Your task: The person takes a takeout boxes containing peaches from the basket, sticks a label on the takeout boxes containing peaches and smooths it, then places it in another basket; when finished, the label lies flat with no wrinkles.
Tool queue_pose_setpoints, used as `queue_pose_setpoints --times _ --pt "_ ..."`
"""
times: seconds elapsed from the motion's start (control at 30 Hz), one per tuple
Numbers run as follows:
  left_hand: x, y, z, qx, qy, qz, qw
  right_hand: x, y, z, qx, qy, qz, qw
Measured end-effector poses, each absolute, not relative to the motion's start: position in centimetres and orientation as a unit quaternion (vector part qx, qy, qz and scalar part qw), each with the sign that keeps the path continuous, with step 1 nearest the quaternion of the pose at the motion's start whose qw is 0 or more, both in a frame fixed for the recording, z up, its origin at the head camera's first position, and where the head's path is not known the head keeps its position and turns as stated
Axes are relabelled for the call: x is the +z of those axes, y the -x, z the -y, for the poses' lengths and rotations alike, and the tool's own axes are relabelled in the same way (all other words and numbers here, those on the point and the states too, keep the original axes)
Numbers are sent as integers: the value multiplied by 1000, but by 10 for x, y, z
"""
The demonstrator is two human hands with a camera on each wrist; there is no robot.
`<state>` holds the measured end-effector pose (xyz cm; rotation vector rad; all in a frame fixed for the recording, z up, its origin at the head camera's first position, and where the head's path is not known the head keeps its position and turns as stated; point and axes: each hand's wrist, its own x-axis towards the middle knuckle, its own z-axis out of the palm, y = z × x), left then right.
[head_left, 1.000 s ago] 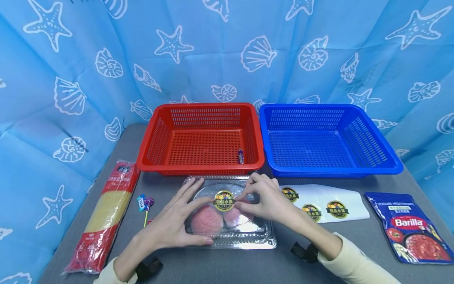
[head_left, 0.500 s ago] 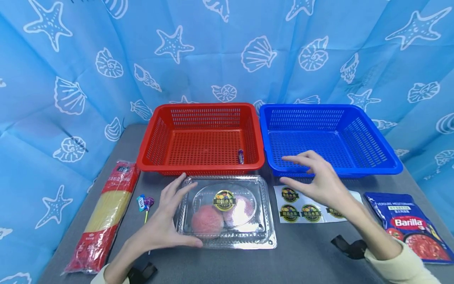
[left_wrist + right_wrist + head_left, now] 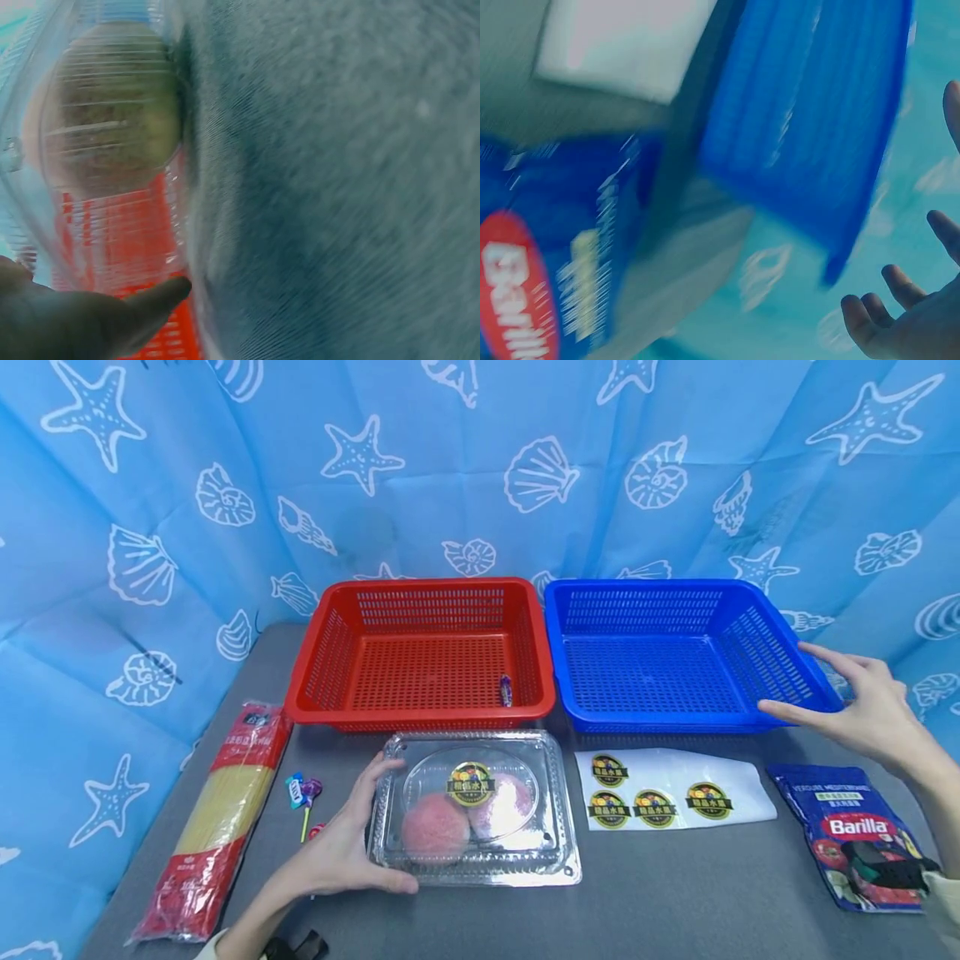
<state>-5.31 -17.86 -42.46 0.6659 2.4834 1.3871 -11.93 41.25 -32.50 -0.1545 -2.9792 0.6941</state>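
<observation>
A clear plastic clamshell box (image 3: 517, 860) holds two round peach-like fruits, one being the pink peach (image 3: 435, 828). A black-and-gold fruit sticker (image 3: 471, 784) is on its lid. My left hand (image 3: 352, 843) lies at the box's left side, fingers spread and thumb by the front left corner. In the left wrist view, the thumb (image 3: 142, 315) shows beside the clear wall. My right hand (image 3: 862, 710) is held up with parted fingers and nothing in them, overlapping the right rim of the blue basket (image 3: 675, 723) in the head view.
The red basket (image 3: 420, 717) behind the box holds a small wrapped candy (image 3: 506, 691). A sticker sheet (image 3: 720, 768) lies right of the box, then a Barilla sauce pouch (image 3: 855, 827). On the left are a noodle packet (image 3: 217, 818) and lollipops (image 3: 311, 789).
My right hand has left the sticker on the lid and swung right, past the sticker sheet, to the blue basket's right side. My left hand has loosened and drawn back to the box's left edge.
</observation>
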Motion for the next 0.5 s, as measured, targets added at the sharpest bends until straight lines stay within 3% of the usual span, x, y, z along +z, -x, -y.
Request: queue_pose_setpoints --times 0.2,0.5 --pt "-430 55 174 508 -236 -819 126 -343 114 -448 246 130 960 -38" --pt "-429 49 168 542 -193 -812 102 -353 124 -465 290 117 940 -140"
